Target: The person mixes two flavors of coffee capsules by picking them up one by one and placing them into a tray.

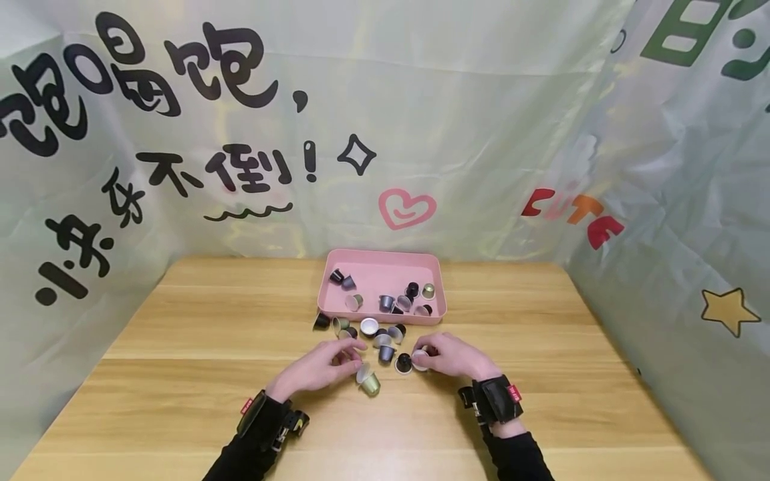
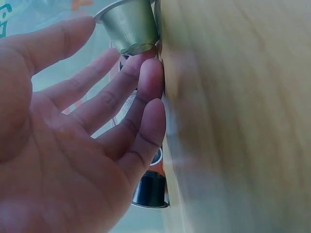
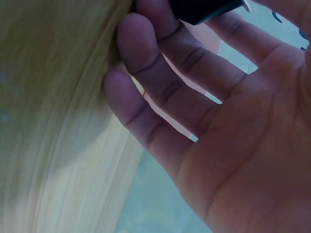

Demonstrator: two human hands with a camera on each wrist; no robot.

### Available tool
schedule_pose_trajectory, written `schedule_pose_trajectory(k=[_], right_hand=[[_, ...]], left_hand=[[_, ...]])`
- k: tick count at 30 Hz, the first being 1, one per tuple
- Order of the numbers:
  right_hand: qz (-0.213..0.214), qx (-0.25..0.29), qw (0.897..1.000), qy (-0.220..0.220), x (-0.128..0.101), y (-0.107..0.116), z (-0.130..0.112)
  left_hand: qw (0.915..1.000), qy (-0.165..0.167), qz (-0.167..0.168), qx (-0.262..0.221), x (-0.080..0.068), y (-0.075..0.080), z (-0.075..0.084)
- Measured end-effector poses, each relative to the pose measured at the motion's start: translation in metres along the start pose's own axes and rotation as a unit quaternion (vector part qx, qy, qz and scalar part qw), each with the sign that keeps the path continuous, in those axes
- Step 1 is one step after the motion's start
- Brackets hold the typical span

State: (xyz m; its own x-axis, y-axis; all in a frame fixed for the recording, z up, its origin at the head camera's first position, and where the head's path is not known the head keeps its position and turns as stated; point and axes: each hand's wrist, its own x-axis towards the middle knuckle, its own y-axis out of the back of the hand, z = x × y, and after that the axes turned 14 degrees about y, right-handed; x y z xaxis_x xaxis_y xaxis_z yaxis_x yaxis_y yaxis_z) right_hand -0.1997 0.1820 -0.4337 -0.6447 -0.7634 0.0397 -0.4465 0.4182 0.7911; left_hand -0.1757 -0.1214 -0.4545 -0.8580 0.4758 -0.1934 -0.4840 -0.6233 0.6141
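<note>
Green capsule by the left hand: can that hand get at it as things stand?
Probably yes. The green capsule lies on the table right beside the left hand's fingertips, and nothing lies between them. The left wrist view shows those fingers loosely spread.

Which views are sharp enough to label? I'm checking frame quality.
Head view: evenly lit and sharp, though the small metallic coffee capsules are tiny and the edges bend. Left wrist view: the light wooden table is smeared and washed out. Right wrist view: dim, bluish, with the table soft.

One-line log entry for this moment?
left hand: on table by green capsule | right hand: holds dark capsule | pink tray: part-filled
</note>
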Motion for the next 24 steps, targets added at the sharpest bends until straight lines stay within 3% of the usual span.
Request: schedule_pose_trajectory(k=[15,24], right_hand=[[0.002,0.024,1.000,-0.016,-0.0015,0.0030,-0.0009],[0.018,-0.001,1.000,-0.018,-0.0010,0.0031,0.0036]], left_hand=[[0.9998,0.000,-0.017,-0.005,-0.0014,0.0029,-0.0016],[0.9996,-0.003,-0.025,0.010,-0.0028,0.0045,-0.0005]])
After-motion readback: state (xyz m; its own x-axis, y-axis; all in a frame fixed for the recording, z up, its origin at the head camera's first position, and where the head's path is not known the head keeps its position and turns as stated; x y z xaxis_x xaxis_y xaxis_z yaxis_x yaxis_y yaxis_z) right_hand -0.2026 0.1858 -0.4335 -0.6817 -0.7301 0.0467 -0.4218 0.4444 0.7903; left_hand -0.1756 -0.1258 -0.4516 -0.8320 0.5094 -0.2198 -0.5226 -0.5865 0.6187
